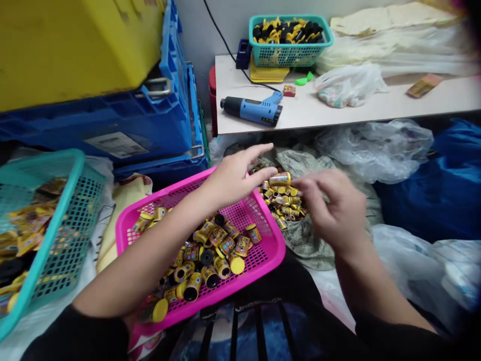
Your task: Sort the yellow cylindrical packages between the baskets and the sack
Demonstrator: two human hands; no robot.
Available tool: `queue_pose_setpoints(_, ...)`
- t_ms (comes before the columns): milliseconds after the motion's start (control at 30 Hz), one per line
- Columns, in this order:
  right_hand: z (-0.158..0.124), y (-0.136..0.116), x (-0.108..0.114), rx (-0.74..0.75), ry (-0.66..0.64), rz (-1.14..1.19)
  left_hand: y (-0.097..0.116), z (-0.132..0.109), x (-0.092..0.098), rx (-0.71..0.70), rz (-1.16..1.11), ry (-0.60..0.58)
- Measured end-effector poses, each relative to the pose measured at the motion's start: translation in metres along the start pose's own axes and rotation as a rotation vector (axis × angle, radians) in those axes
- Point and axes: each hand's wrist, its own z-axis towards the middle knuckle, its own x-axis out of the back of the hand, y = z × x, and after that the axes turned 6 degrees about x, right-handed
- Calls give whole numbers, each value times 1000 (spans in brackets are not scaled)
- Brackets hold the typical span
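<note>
My left hand (240, 175) reaches over the far right corner of a pink basket (276, 255). Its thumb and fingers are stretched out and apart. Just beyond the thumb tip is a small yellow-labelled bottle (280, 179), lying sideways in view between both hands. My right hand (336, 208) is smeared by motion, its fingers bent towards the bottle's right end; whether they touch it I cannot tell. Below lies an open sack (319, 250) of similar small bottles (287, 200). Inside the pink basket are several more labelled bottles (227, 245), some with yellow caps, partly hidden by my left forearm.
A teal basket (71, 220) of yellow and black pieces stands left. Blue crates (150, 125) rise behind it. The white table (240, 128) holds a blue heat gun (255, 110), another teal basket (289, 55) and plastic bags (349, 87). Clear bags (376, 150) hang right.
</note>
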Motion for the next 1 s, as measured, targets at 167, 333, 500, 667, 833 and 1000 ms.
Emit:
queue_pose_setpoints(167, -3, -54, -46, 246, -988, 93, -33, -21, 9, 137, 418, -411)
queue_pose_setpoints(333, -9, -51, -70, 232, -1291, 33, -68, -71, -13, 253, 523, -499)
queue_pose_setpoints(500, -7, -36, -28, 22, -1075, 313, -75, -70, -22, 337, 452, -413)
queue_pose_setpoints(667, -24, 21, 11, -121, -558, 201, -61, -57, 0, 377, 282, -340)
queue_pose_setpoints(833, -30, 53, 22, -264, -321, -10, -7, -31, 1, 268, -48, -218)
queue_pose_setpoints(1000, -9, -3, 13, -126, 33, 258, 13, -13, 3, 54, 132, -132)
